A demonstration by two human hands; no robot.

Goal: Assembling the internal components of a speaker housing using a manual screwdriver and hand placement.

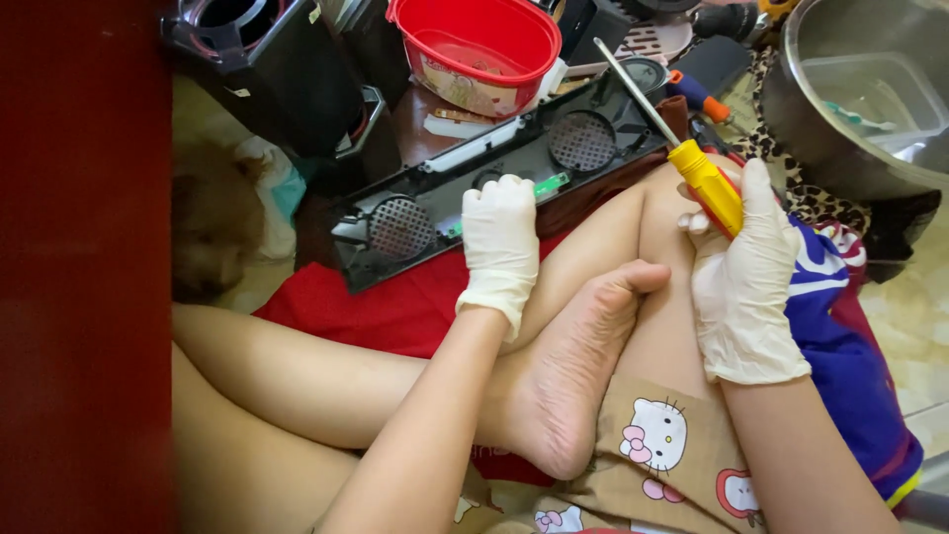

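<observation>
A: What could go wrong here?

B: My guess is the black plastic panel (494, 168) could slide. It lies tilted across the red cloth (395, 302) and the person's knee, so a hard push might tip it toward the red tub (474, 44) at twelve o'clock. The shaft of the yellow-handled screwdriver (707, 183) points up toward one o'clock with its tip in the air, near the steel pot (850, 99), and could catch on the clutter there (there is plenty of it).

A: And the left hand (501, 242)?

B: Gloved in white, fingers curled down onto the panel's near edge beside a small green board (549, 185). It presses or pinches there; whether anything is held under the fingertips I cannot tell.

A: The right hand (746, 277)?

B: Also gloved, at three o'clock, clenched round the screwdriver's handle, resting against the bare leg.

A: Where does the panel sit overall?

B: Just above centre, running from eight o'clock up to two o'clock, with two round mesh grilles, one toward each end. A dark speaker box (267, 69) stands at eleven o'clock.
</observation>
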